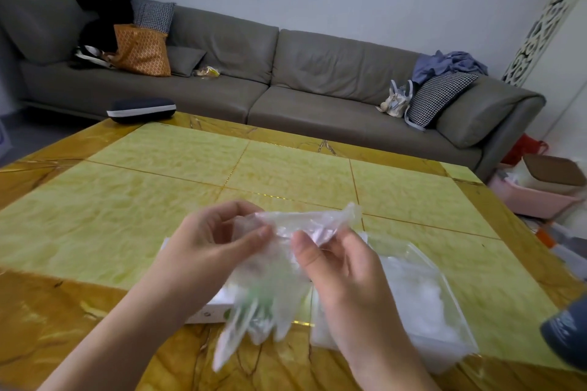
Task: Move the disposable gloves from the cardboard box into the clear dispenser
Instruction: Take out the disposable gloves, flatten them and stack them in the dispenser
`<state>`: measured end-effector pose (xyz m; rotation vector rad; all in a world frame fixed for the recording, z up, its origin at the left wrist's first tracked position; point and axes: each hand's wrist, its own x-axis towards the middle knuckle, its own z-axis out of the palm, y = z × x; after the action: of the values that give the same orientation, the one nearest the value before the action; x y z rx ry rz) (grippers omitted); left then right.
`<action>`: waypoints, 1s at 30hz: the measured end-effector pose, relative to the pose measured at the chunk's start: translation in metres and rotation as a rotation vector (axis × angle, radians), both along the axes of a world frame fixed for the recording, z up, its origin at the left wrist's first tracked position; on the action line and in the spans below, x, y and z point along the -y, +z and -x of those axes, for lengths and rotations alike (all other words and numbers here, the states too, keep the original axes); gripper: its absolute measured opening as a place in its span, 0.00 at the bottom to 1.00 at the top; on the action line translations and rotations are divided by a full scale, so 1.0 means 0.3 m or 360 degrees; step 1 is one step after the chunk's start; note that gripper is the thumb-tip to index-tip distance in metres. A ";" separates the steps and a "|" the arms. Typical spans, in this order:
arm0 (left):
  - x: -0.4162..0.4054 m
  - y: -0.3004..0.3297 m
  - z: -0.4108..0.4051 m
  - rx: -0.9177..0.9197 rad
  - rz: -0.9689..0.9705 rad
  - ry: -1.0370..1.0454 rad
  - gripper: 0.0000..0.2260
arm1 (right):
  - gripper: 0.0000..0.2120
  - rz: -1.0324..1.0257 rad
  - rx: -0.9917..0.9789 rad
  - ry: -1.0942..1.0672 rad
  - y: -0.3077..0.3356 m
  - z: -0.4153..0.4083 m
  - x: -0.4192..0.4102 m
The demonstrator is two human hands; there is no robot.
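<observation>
At the far left edge of the yellow marble table [127,200] lies a dark case [141,110], with a grey sofa [286,73] behind it. Nearer, the left hand [206,241] pinches the cuff of a clear disposable glove [273,273] between thumb and curled fingers — the glove hangs above the table, its fingers dangling down over the white cardboard box [209,311], which is mostly hidden. The right hand [336,267] grips the same cuff from the other side. Just beside it on the right sits the clear dispenser [422,295] — crumpled gloves show inside.
</observation>
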<state>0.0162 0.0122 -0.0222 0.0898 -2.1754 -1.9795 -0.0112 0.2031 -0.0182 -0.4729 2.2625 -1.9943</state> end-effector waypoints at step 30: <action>0.135 -0.085 0.072 0.0578 0.1421 0.0280 0.21 | 0.15 0.0735 0.0401 -0.0005 0.051 0.066 -0.101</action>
<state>-0.0056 -0.0283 -0.0477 0.5036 -2.9332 -0.8072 -0.0311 0.2335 -0.0030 -0.2277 1.6586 -2.4215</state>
